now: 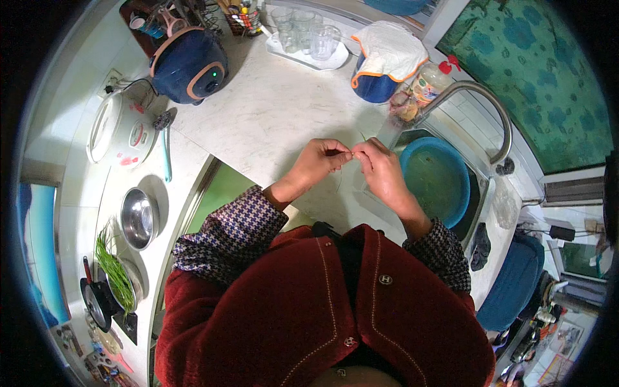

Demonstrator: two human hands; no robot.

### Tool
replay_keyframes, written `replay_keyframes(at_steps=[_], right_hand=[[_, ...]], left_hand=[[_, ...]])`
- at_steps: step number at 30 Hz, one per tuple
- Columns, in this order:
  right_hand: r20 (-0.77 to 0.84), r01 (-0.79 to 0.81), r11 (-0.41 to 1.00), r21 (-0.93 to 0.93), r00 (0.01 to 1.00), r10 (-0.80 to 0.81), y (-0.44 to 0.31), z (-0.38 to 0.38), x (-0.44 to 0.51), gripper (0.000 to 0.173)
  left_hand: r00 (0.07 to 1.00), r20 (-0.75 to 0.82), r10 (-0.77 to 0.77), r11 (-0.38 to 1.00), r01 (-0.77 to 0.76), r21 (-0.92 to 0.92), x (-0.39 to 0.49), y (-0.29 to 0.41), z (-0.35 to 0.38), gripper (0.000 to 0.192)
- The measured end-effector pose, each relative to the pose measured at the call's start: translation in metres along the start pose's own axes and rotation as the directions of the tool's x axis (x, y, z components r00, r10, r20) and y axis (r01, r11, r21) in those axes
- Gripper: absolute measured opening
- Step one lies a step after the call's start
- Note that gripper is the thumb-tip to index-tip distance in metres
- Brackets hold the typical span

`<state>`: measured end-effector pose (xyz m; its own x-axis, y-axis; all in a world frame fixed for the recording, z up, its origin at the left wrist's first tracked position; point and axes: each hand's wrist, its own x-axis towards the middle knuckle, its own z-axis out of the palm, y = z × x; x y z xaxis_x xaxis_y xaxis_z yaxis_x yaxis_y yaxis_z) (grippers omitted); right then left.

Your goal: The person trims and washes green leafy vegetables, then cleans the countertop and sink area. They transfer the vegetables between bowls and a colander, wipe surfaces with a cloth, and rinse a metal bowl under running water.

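Over the countertop, beside the sink, my left hand [314, 162] and my right hand [381, 167] meet with thumbs and fingertips pinched together. They grip a thin green stalk [363, 137], whose tip shows just above my right hand; most of it is hidden by the fingers. A fine strand seems to hang below my left fingertips. Right of my right hand, a blue plastic basin [468, 181] of greenish water sits in the sink. Far left, a bunch of long green stalks [116, 278], like chives, lies across a metal bowl [141, 285].
A steel faucet [505, 111] arches over the sink. At the back stand a dark blue rice cooker [188, 67], a white tray [285, 52] of glasses, and a cloth [391, 48] over a blue container. An empty steel bowl [139, 217], white cooker [121, 130] and ladle [167, 150] are left.
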<state>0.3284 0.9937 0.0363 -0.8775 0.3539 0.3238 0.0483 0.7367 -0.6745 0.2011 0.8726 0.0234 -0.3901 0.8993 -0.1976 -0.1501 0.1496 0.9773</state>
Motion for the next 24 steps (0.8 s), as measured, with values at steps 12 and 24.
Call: replay_keyframes(at_steps=[12, 24], right_hand=[[-0.075, -0.272, 0.943, 0.191, 0.954, 0.29, 0.027, -0.04, -0.035, 0.006], [-0.443, -0.376, 0.927, -0.013, 0.833, 0.332, 0.028, -0.104, -0.044, 0.007]], left_hand=[[0.93, 0.353, -0.104, 0.971, 0.173, -0.168, 0.025, -0.006, 0.029, 0.012], [0.792, 0.459, 0.402, 0.433, -0.607, 0.667, 0.056, -0.019, 0.081, 0.023]])
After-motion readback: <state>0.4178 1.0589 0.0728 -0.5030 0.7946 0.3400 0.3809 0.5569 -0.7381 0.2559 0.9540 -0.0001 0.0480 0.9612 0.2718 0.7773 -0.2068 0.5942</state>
